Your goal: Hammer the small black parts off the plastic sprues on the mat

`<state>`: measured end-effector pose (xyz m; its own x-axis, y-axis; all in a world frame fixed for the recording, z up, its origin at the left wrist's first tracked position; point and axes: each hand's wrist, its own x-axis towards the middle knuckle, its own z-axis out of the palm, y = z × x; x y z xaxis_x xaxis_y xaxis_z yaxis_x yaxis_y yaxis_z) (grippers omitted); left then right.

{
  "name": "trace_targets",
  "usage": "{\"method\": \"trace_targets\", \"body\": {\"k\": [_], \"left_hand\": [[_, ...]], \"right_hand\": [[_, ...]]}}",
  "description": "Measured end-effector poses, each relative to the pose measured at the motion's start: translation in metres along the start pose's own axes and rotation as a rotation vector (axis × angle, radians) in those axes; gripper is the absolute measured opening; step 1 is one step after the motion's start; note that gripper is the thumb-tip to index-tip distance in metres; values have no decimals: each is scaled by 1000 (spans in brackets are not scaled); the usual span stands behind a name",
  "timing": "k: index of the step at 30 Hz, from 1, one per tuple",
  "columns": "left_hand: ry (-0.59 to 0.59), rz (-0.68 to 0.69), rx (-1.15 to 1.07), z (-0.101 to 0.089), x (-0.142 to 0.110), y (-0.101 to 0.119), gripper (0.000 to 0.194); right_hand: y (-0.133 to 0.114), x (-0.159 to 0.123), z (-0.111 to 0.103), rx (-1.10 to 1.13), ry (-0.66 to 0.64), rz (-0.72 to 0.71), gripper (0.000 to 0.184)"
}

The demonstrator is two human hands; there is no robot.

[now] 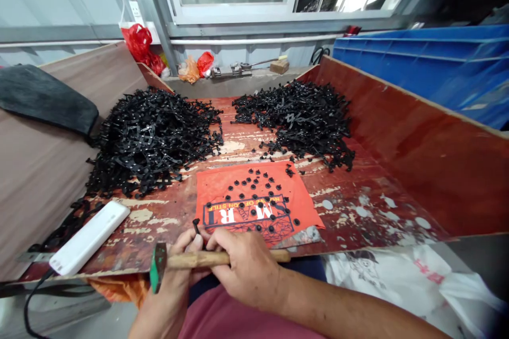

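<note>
Hammer [199,260] with a wooden handle and a green-marked head lies crosswise at the near edge of the table [369,185], its head in front of the left wrist and its handle running under the right hand [250,270], the butt poking out beyond it. A slim black part [196,225] stands up between the fingertips of the left hand [177,276], its round tip pointing upward, just beyond the hammer handle. The left thumb and fingers are pinched together on that part. The right hand is curled over the hammer handle, clamped on it, while its thumb and forefinger reach in to the left fingertips; whether they also touch the black part cannot be told. Right behind the two hands lies an orange-red cloth [210,183] with printed lettering, and on it small round black pieces [253,212] are spread, apart from one another. Farther back, a large heap of black parts [147,137] rises on the left and another heap [306,122] on the right, with a strip of worn red tabletop between them. A white device [91,235] with a black cable [27,302] rests at the near left, well apart from the cloth.
</note>
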<state>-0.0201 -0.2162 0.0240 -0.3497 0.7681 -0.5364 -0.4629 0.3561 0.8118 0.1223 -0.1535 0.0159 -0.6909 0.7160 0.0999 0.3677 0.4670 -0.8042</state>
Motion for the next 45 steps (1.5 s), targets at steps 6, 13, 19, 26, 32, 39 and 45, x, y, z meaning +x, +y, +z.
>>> {"method": "trace_targets", "body": {"k": [6,13,19,26,32,39,45], "left_hand": [[-82,-47,-157,15,1,3,37],[36,187,29,-16,34,26,34],[18,211,398,-28,72,38,39],[-38,410,929,-27,99,33,33],[-68,443,1031,-26,107,30,35],[-45,422,1087,-28,116,23,38],[-46,381,918,-27,117,20,36]], "right_hand": [[4,0,2,35,15,19,31],[-12,0,-34,65,-68,-125,24],[16,-14,-77,15,18,206,12],[46,-37,-85,-25,16,365,31],[46,-38,-81,-21,-4,372,29],[46,-36,-73,-27,-22,354,20],[45,-35,-71,5,-27,340,20]]}}
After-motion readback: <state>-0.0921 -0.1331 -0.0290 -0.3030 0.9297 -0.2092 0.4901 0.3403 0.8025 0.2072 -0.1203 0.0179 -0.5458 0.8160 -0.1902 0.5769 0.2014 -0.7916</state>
